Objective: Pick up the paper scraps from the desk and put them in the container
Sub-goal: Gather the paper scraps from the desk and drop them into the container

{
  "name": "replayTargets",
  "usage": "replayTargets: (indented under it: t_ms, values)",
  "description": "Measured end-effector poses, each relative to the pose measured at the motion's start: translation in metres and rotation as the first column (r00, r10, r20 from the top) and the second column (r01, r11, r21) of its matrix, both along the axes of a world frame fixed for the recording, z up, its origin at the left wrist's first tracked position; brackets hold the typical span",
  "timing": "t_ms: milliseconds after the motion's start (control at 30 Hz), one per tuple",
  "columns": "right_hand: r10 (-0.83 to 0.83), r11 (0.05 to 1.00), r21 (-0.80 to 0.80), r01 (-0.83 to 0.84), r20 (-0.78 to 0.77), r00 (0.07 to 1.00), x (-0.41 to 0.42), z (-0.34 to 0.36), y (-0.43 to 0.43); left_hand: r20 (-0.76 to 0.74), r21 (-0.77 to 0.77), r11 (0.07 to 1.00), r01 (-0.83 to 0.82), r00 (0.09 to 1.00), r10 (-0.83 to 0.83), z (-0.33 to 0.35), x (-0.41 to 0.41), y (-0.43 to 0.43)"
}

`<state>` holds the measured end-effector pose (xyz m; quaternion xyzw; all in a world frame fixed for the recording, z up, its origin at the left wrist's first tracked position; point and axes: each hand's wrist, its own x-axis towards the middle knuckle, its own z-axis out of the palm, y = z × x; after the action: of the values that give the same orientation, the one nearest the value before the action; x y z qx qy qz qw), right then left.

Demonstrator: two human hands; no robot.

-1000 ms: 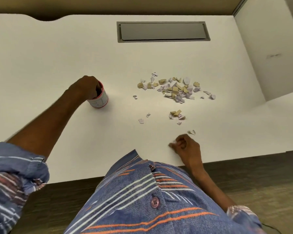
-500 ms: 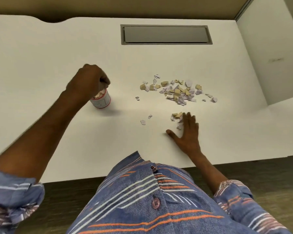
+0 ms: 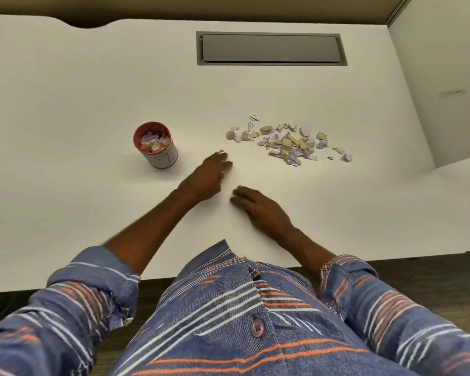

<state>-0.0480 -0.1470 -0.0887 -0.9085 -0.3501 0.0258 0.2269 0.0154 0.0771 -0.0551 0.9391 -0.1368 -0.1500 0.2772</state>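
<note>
Left hand (image 3: 210,175) mid-frame, fingers straight, tips touching a lone scrap (image 3: 222,151). Right hand (image 3: 259,208) flat on the desk (image 3: 65,104), fingers loosely extended. Paper scraps (image 3: 288,143) piled centre-right. Container (image 3: 158,149) centre-left, part-filled.

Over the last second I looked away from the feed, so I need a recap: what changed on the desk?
The left hand left the container and reached right, toward a stray scrap beside the main pile. The right hand opened and slid left over the loose scraps nearer the person; those no longer show. The container and main pile stayed put.
</note>
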Motion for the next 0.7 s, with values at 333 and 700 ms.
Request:
replayTargets:
  t_ms: [333, 700]
  values:
    - [-0.102, 0.992, -0.065, 0.105, 0.052, 0.993, -0.026, 0.001, -0.107, 0.239, -0.086, 0.994, 0.062, 0.97, -0.039, -0.022, -0.049, 0.004]
    - [-0.344, 0.937, -0.08, 0.341, -0.036, 0.938, 0.073, 0.02, -0.089, 0.104, -0.191, 0.97, -0.15, 0.98, 0.172, -0.012, -0.021, -0.008]
